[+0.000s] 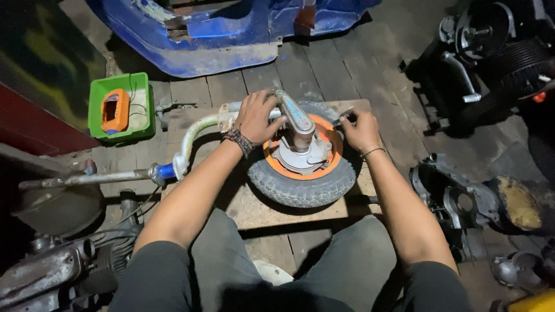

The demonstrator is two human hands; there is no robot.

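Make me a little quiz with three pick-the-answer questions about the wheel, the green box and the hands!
1. Where does the wheel lie?
A. on a wooden board
B. inside the green box
C. on a shelf

2. What colour is the wheel's rim?
A. purple
B. orange
C. white

3. What is the left hand doing?
A. hanging in the air
B. resting in the lap
C. pressing down on the metal part over the wheel

Answers:
1 A: the tyre lies flat on the wooden board on the floor.
2 B: an orange ring shows inside the grey tyre.
3 C: the left hand grips the fork arm above the hub, while the right hand pinches a small tool at the wheel's edge.
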